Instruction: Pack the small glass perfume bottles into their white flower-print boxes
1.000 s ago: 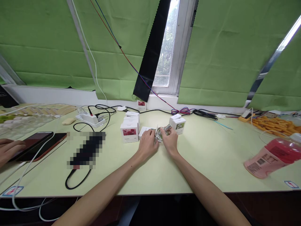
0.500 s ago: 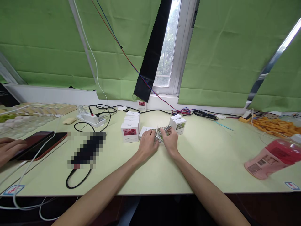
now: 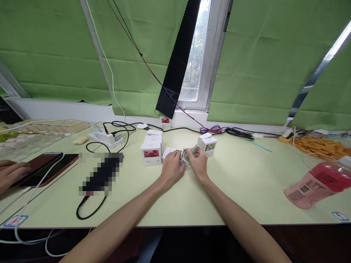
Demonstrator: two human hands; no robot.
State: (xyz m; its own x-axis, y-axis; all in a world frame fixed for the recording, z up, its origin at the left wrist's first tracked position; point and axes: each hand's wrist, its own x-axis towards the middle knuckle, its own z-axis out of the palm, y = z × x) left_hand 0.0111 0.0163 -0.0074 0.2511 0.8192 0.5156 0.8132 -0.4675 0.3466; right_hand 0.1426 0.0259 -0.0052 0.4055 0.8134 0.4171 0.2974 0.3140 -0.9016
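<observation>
At the middle of the table my right hand (image 3: 199, 160) pinches a shiny, clear, round roll-like thing (image 3: 185, 157) with a silvery ribbed end. My left hand (image 3: 172, 165) is curled at its left side, thumb against it; the fingertips are partly hidden. A white box (image 3: 168, 153) lies low behind my left hand. To the left stands a row of small white boxes (image 3: 151, 153), the front one bearing a pink flower picture. Just behind my right hand are white boxes (image 3: 210, 147) with a green and white picture.
A pink bottle (image 3: 315, 186) leans at the right. Black cables and a power strip (image 3: 105, 138) lie at the back left, with a blurred-out dark device (image 3: 102, 171) nearer. Another person's hand (image 3: 12, 173) touches a phone (image 3: 41, 164) at the far left. Orange pieces (image 3: 315, 147) lie back right.
</observation>
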